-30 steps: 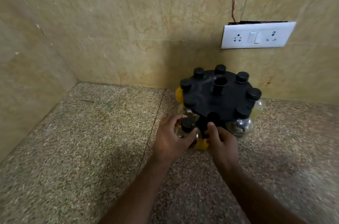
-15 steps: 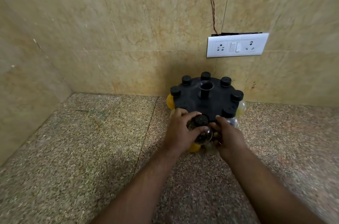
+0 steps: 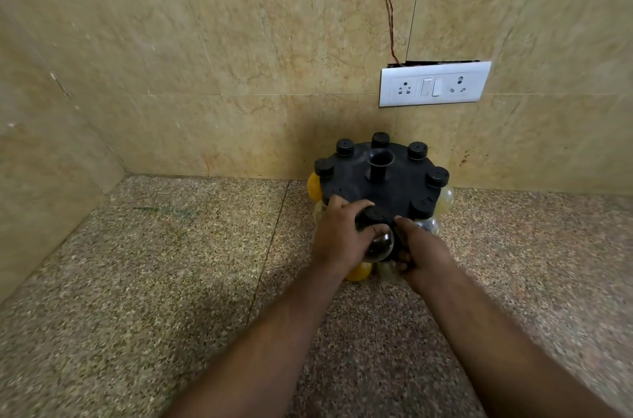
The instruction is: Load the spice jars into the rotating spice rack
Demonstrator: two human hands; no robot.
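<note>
While both bare forearms reach up from the bottom edge of the frame, the left hand and right hand meet just right of centre on one clear round-bellied spice jar with a black cap. The left hand curls round the jar's left side. The right hand grips it from the right, forefinger tip touching the cap and other fingers curled below.

The jar sits at the near rim of the round black plastic spice rack, its cap level with the top disc (whether it is fully seated cannot be told). More black caps ring the disc, and an open black tube stands at its middle. Below the disc, a yellow-filled jar shows under the hands.

The rack stands on a speckled brown stone counter, close to a beige tiled wall. At upper right is a white switch plate with two sockets and a red-brown wire rising above it. Any lettering is too small to read.
</note>
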